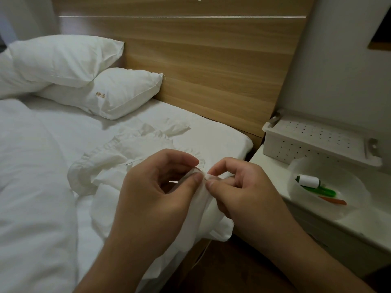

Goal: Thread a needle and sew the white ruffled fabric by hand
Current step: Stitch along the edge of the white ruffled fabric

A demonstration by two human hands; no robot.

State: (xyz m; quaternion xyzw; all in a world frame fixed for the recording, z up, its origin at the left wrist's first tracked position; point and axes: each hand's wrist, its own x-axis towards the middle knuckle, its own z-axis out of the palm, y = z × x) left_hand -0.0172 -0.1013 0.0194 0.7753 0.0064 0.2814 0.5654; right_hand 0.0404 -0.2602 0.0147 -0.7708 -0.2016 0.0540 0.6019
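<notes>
One marking only can be read: two small characters embroidered in gold-brown thread on the lower pillow (114, 96), near its front edge. They appear upside down from this view and seem to read 精品, though the first character cannot be told for certain.

- white ruffled fabric (118, 157): crumpled, frilly edge, sprawled mid-frame on the bed, near end bunched up and lifted
- needle (204, 178): barely visible, poking through that lifted fold, center frame

Fabric (118, 157), pillows (63, 60) and bed (222, 132): white. Headboard (211, 60): light wood grain. Box (313, 140): white, dotted; spool (309, 181): white, green-ended.
</notes>
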